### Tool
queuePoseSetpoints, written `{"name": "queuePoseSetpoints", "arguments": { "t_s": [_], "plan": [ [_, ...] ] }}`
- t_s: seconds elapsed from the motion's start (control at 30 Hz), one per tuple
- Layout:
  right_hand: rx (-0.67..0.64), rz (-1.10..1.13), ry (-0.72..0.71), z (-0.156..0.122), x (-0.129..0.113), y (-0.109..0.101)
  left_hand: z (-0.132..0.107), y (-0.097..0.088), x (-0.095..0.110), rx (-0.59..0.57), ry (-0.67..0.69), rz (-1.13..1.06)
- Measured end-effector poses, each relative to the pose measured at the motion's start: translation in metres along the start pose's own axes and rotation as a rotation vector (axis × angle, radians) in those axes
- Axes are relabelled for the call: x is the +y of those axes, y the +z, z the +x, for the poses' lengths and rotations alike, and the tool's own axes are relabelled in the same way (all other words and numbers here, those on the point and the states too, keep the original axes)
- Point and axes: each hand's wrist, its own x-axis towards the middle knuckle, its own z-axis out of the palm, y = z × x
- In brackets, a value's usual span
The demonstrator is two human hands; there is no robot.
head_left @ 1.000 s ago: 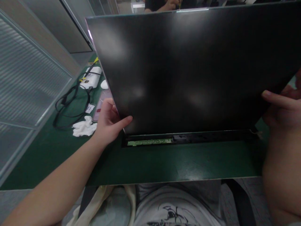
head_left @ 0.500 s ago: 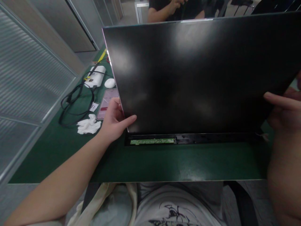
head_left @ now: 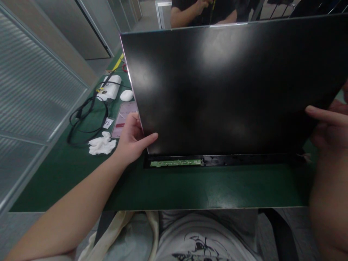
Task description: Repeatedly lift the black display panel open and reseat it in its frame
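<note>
A large black display panel (head_left: 217, 90) stands tilted up in front of me, its lower edge close above a black frame (head_left: 239, 160). My left hand (head_left: 134, 139) is closed on the panel's lower left edge, thumb on the front and fingers behind. At the right side my right hand (head_left: 330, 123) grips the other edge, its thumb against the front; its other fingers are partly hidden. A narrow green circuit board (head_left: 176, 163) lies along the left part of the frame's near strip. Whether the panel touches the frame, I cannot tell.
The green table (head_left: 206, 188) carries a phone (head_left: 123, 121), a crumpled white tissue (head_left: 102, 143), a white rounded case (head_left: 126, 95), a white box-shaped device (head_left: 109, 88) and a coiled black cable (head_left: 71, 125) at left. A partition (head_left: 35, 79) borders that side. Another person (head_left: 201, 12) is beyond the panel.
The panel's top edge sits very slightly lower in view. Both hands keep their grip in nearly the same places. The person beyond has moved an arm slightly.
</note>
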Motion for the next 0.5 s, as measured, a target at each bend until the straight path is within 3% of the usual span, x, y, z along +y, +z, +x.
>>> {"name": "queuePoseSetpoints", "arguments": {
  "t_s": [0.3,0.5],
  "plan": [
    [-0.040,0.028,-0.023,-0.0056,-0.0031,0.0011,-0.0004,0.0009,-0.0001,0.005,0.002,0.009],
    [-0.025,0.039,0.035,-0.0101,-0.0099,0.0078,-0.0008,0.0028,0.0006,0.014,0.000,0.005]
  ]
}}
